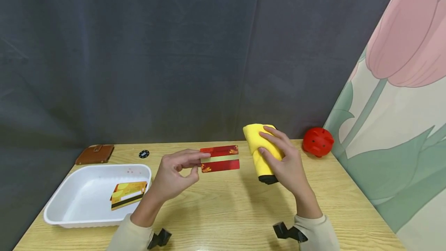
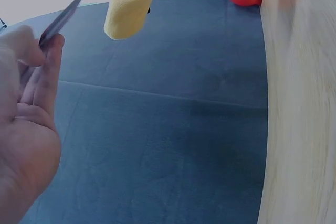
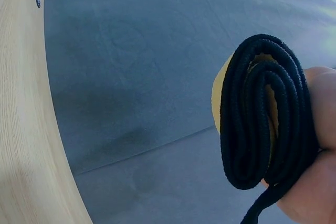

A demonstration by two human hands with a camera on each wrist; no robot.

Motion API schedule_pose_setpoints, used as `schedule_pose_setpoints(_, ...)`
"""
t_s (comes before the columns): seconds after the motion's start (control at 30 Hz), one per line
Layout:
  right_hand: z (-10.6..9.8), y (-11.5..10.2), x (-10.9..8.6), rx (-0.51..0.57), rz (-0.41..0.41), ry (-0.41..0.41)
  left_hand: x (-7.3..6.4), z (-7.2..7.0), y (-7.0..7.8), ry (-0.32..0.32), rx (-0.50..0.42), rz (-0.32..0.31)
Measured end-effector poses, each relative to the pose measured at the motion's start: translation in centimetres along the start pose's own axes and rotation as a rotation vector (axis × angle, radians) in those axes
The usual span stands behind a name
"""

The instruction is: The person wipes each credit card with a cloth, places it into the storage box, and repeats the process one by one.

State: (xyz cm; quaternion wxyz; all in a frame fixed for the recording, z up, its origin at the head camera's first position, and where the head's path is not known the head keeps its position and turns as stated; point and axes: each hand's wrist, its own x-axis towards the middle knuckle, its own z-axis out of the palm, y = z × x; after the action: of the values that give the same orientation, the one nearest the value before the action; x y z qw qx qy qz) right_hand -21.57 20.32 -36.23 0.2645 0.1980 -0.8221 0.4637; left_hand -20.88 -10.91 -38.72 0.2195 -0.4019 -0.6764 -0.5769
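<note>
In the head view my left hand [image 1: 179, 173] pinches a red card [image 1: 223, 151] with a pale gold stripe across it, raised over the table. The left wrist view shows that card [image 2: 65, 15] nearly edge-on between thumb and fingers. My right hand [image 1: 285, 162] grips a folded yellow cloth [image 1: 256, 138] with a black edge, also above the table and just right of the card. Seen from the right wrist, the rolled layers of its black trim [image 3: 262, 114] face the camera.
A white plastic tray [image 1: 83, 171] stands at the left, holding a few gold and orange cards [image 1: 129, 195]. Behind it lie a brown leather wallet [image 1: 95, 154] and a black round chip [image 1: 144, 153]. A red piggy bank [image 1: 318, 142] sits at the back right, near the flowered wall.
</note>
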Motion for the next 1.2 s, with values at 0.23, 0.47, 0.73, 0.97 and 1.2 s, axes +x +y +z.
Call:
schedule_pose_setpoints(0.23, 0.0, 0.2, 0.0, 0.002, 0.001, 0.002, -0.1, 0.1, -0.3, 0.049, -0.019, 0.023)
schedule_pose_setpoints(0.47, -0.2, 0.3, 0.0, 0.008, 0.003, -0.002, -0.2, 0.0, -0.3, 0.136, -0.039, -0.085)
schedule_pose_setpoints(0.73, -0.4, 0.5, 0.0, 0.02, 0.016, 0.006, 0.0, -0.3, -0.3, 0.265, 0.014, -0.262)
schedule_pose_setpoints(0.97, -0.4, 0.6, 0.0, 0.016, 0.015, 0.006, 0.1, -0.5, -1.0, 0.33, 0.015, -0.145)
schedule_pose_setpoints(1.2, -0.4, 0.5, 0.1, 0.012, 0.013, 0.004, 0.3, -0.4, -0.7, 0.343, -0.097, -0.232)
